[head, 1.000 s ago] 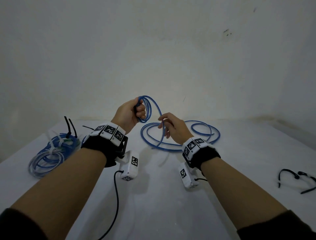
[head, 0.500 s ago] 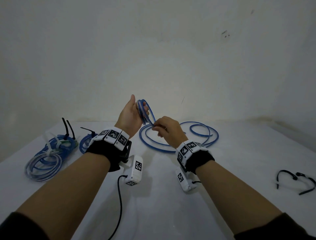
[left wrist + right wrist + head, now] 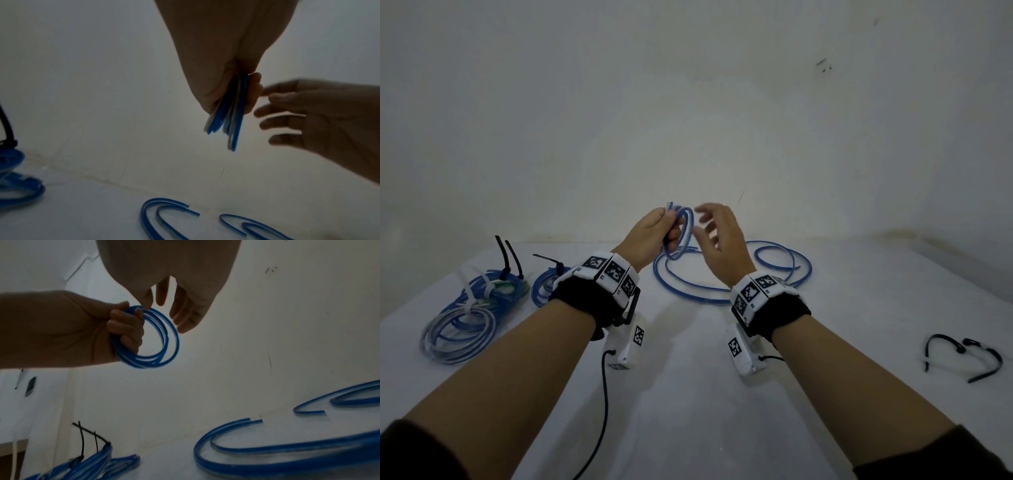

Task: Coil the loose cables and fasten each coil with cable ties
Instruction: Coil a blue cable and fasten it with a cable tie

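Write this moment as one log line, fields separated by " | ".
left hand: holds small blue coil | right hand: open beside coil | loose blue cables: on table | black cable ties: untouched, right side

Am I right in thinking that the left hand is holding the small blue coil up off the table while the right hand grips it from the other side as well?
Not quite: the left hand does hold the small blue coil up off the table, but the right hand is not gripping it. In the right wrist view its fingers are spread open beside the coil.
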